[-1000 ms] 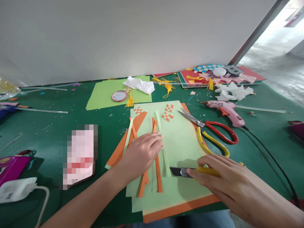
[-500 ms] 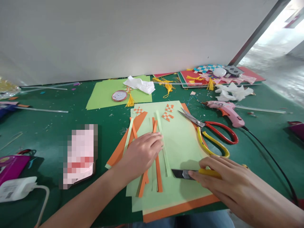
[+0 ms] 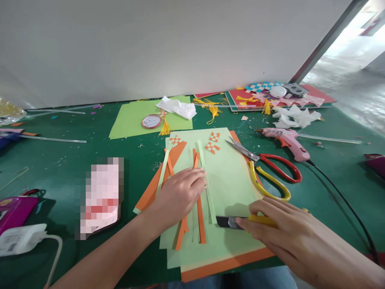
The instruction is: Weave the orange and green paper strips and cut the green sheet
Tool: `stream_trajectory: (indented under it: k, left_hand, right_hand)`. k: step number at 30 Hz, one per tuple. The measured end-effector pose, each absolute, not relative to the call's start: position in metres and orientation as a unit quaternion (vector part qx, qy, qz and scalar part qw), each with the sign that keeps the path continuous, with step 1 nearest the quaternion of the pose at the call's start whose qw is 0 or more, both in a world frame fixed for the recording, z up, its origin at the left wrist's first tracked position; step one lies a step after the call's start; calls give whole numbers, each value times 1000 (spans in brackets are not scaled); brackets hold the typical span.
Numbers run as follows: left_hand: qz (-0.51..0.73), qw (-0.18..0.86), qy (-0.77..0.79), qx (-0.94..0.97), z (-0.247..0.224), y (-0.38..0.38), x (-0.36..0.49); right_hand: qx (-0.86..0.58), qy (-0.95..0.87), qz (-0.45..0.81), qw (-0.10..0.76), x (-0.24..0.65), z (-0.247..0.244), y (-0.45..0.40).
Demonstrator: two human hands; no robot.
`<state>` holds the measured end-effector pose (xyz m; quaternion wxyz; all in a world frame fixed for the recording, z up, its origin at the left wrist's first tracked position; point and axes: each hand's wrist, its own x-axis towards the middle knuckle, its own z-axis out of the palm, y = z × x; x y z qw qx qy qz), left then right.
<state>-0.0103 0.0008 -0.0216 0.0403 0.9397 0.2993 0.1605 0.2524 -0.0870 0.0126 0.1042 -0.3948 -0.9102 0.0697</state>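
My left hand lies flat, palm down, on several orange and light green paper strips that rest on a light green sheet. My right hand grips a yellow utility knife low over the same sheet, its blade end pointing left toward the strips. An orange sheet shows under the green one along the near edge.
Red-and-yellow scissors lie just beyond my right hand, with a pink glue gun and its black cord behind. Small woven orange-white pieces, a phone, a white charger, tissues and tassels are spread over the green mat.
My right hand and the knife have shifted only slightly along the green sheet. My left hand has stayed pressed on the strips.
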Motion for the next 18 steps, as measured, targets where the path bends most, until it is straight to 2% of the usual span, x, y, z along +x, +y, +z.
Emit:
stream_trajectory:
  k: [18]
  left_hand:
    - [161,42,298,940,-23,1,-11]
  right_hand:
    - [-397,-909,71,106,253,15,-86]
